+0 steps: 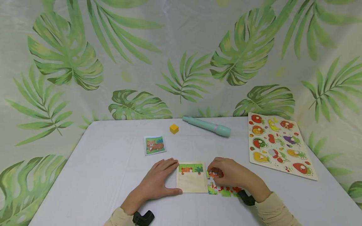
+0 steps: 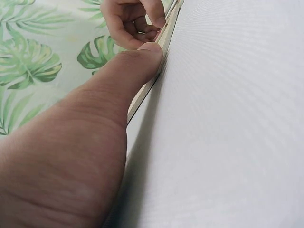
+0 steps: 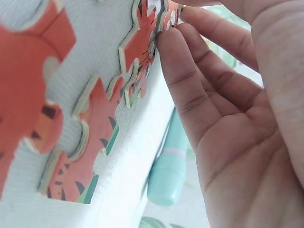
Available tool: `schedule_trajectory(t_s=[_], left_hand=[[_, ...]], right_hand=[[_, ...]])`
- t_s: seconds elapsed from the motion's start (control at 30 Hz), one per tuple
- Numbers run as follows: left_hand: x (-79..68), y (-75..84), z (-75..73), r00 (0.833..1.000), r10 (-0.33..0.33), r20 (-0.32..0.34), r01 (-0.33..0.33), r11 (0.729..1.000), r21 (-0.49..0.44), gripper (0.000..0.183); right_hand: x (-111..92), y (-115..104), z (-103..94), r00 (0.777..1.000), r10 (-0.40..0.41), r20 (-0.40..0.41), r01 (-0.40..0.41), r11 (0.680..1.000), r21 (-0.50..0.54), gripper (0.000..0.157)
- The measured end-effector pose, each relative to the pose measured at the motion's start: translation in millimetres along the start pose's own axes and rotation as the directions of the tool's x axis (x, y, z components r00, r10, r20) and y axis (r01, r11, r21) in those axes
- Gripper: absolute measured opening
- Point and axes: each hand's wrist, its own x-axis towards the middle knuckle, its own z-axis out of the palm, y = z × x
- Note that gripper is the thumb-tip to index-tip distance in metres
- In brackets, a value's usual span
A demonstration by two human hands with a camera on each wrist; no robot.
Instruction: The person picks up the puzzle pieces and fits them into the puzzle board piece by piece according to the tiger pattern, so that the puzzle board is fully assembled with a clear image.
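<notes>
In the head view, a pale backdrop (image 1: pixel 195 40) printed with green foliage ran from eight o'clock through twelve to four, behind and beside the smooth white table (image 1: pixel 104 172). One split leaf (image 1: pixel 72 61) showed at ten, a slender frond (image 1: pixel 183 84) at twelve. Everything looked softly, evenly lit.

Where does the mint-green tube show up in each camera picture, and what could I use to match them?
Head: the mint-green tube lies near the far edge of the table, right of the yellow cube.
Left wrist: not in this picture.
Right wrist: the tube is at lower centre, partly visible.
Shared landmark: the right hand, right of centre in head, at the top in left wrist, along the right side in right wrist.
</notes>
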Motion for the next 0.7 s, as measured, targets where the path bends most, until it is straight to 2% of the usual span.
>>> schedule_trajectory(t_s=[0.7], left_hand=[[0.6, -0.4, 0.2, 1.000, 0.011, -0.003, -0.011, 1.000, 0.010, 0.100]], right_hand=[[-1.4, -2.2, -2.1, 0.999, -0.032, -0.038, 0.033, 0.999, 0.008, 0.024]])
